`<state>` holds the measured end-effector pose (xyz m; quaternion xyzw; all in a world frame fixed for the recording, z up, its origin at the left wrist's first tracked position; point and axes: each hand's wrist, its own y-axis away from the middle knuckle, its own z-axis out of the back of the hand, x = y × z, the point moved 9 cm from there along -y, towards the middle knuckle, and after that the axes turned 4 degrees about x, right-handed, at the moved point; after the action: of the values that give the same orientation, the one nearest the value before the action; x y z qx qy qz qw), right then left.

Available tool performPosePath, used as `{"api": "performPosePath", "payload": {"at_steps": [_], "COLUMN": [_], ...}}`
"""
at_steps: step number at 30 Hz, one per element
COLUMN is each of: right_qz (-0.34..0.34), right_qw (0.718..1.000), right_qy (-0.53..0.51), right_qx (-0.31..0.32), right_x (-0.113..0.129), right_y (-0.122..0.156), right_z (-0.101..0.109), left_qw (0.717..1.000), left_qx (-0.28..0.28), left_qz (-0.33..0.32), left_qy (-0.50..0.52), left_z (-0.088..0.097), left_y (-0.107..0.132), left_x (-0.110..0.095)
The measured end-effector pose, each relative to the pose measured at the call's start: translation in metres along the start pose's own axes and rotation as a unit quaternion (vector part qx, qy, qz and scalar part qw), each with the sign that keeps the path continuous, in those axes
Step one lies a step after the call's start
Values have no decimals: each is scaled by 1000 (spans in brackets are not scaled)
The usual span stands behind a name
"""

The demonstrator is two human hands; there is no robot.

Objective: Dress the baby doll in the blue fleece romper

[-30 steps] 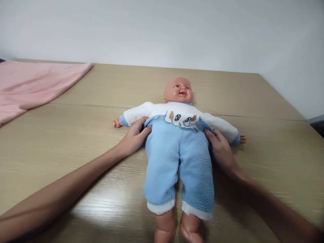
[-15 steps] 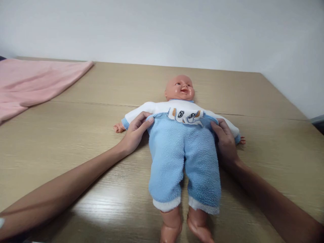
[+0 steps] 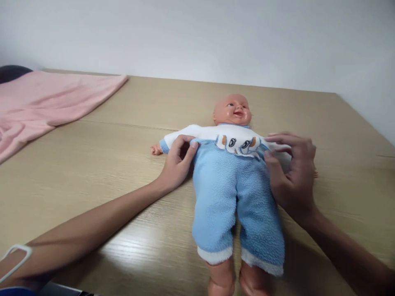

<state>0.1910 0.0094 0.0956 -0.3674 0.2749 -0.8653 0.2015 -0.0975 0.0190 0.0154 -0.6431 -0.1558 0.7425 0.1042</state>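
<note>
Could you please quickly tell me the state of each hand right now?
Left hand: closed, pinching the top edge of the blue trousers.
Right hand: open, at the other side; whether it touches them is unclear.

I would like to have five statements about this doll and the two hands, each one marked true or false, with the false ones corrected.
1. The dressed doll lies face up on the table. True.
2. The left hand holds the doll's foot. False: it pinches the waist edge of the blue trousers.
3. The trousers end in white hems. True.
4. The pink cloth covers the doll. False: it lies apart, towards the picture's left edge.
5. The right hand is beside the doll's waist. True.
</note>
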Motion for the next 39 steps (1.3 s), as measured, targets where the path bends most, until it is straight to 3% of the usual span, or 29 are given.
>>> {"api": "performPosePath", "payload": {"at_steps": [3, 7, 9, 11, 12, 14, 17, 21, 26, 29, 32, 35, 39], "right_qz": [90, 141, 188, 213, 215, 225, 250, 285, 185, 125, 111, 126, 168], "right_qw": [993, 952, 894, 811, 782, 763, 775, 817, 879, 877, 860, 854, 861], "right_qy": [-4, -8, 9, 51, 67, 85, 90, 12, -160, -202, -218, -225, -217], "right_qx": [81, 270, 407, 543, 581, 600, 573, 501, 410, 418, 448, 451, 429], "right_x": [41, 66, 78, 84, 86, 94, 104, 109, 85, 67, 59, 60, 66], "right_y": [-45, -99, -104, -95, -92, -91, -95, -97, -109, -113, -111, -106, -100], "right_z": [-28, -110, -162, -206, -221, -237, -235, -203, -161, -151, -147, -146, -149], "left_qw": [997, 993, 993, 993, 993, 994, 995, 987, 975, 967, 957, 942, 944], "left_qx": [4, 13, 16, 17, 15, 7, -7, -1, 33, 37, -9, -71, -64], "left_qz": [-51, -94, -93, -97, -100, -100, -97, -157, -214, -240, -267, -297, -312], "left_qy": [-64, -75, -73, -67, -62, -47, -27, -27, -58, -75, -113, -140, -86], "left_z": [-1, -4, -6, -7, -7, -5, -2, -3, -8, -6, 4, 14, 9], "left_y": [5, 8, 9, 9, 9, 10, 12, 18, 25, 30, 38, 45, 46], "left_x": [-13, -27, -29, -31, -32, -31, -28, -39, -51, -52, -52, -53, -54]}}
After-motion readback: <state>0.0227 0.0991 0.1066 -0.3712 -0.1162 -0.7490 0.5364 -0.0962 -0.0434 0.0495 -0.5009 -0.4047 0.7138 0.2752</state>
